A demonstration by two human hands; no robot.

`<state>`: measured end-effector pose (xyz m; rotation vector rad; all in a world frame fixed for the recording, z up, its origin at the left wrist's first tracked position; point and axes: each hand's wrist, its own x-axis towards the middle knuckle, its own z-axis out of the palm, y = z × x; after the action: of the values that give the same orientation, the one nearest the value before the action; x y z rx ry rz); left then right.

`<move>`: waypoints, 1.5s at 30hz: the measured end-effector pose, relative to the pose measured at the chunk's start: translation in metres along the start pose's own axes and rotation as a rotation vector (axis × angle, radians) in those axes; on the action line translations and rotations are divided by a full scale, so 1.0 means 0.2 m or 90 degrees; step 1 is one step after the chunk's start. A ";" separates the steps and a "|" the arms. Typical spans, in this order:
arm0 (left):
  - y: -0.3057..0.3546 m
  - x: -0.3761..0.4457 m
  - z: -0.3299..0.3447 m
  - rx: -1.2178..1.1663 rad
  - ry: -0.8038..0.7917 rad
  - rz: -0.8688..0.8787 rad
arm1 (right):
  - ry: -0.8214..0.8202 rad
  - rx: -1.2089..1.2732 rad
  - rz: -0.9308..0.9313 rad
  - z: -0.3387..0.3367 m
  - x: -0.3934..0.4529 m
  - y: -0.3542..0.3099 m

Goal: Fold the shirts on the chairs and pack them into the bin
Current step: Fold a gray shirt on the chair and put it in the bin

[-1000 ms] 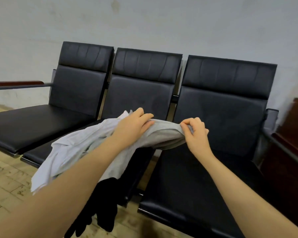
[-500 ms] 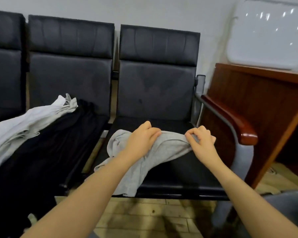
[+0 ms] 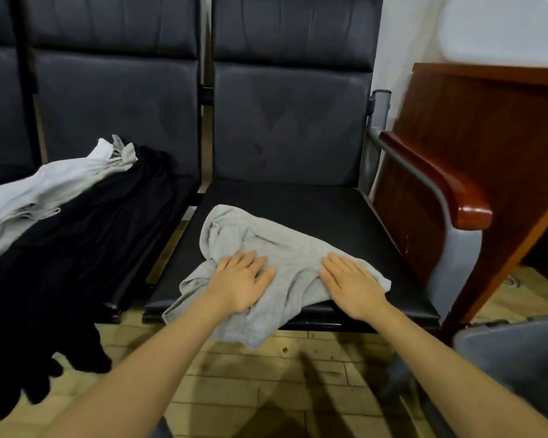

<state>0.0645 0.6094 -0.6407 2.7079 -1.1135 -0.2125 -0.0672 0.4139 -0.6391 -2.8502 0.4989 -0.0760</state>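
Black padded chairs first, then the crumpled grey shirt on the right-hand seat's front edge, where we press our left hand and right hand flat, gripping nothing; spreading step, smoothing before folding.

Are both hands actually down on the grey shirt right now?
Touching. The head view shows the left hand and right hand lying flat, fingers straight, on the grey shirt spread over the seat.

Both my forearms are bare, with no sleeve in sight. My left hand and right hand wear no gloves. I see no rings or watch, though the picture is perhaps too soft to tell.
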 end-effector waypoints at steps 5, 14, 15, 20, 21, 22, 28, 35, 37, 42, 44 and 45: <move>-0.05 0.11 0.00 -0.006 -0.005 -0.018 | -0.050 0.031 0.029 -0.01 0.19 0.07; -0.12 0.38 0.00 -0.098 0.095 -0.030 | -0.001 0.066 0.014 0.00 0.45 0.11; -0.12 0.39 -0.01 -0.135 0.126 -0.027 | 0.038 0.086 0.014 0.01 0.46 0.10; -0.14 0.32 -0.06 -0.149 0.181 0.015 | 0.156 0.324 -0.064 0.02 0.47 -0.08; -0.16 0.29 -0.06 -0.130 0.187 0.018 | 0.140 0.349 -0.076 0.02 0.46 -0.14; -0.18 0.27 -0.07 -0.118 0.190 0.011 | 0.117 0.347 -0.074 0.02 0.46 -0.19; -0.32 0.12 -0.09 -0.100 0.169 -0.030 | 0.105 0.209 -0.063 0.08 0.44 -0.36; -0.30 0.11 -0.11 -0.166 0.202 0.000 | 0.206 0.509 -0.127 -0.01 0.34 -0.32; -0.27 0.10 -0.12 -0.208 0.204 0.016 | 0.190 0.621 -0.124 -0.08 0.29 -0.30; -0.20 0.08 -0.10 -0.316 0.216 0.065 | 0.191 0.486 -0.185 -0.16 0.19 -0.18; -0.19 0.08 -0.09 -0.317 0.191 0.088 | 0.214 0.393 -0.180 -0.14 0.16 -0.11; -0.18 0.07 -0.09 -0.325 0.184 0.095 | 0.218 0.360 -0.173 -0.13 0.14 -0.08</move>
<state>0.1021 0.6257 -0.6336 2.1179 -1.0045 -0.0641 -0.0373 0.4131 -0.6098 -2.3265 0.1136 -0.6512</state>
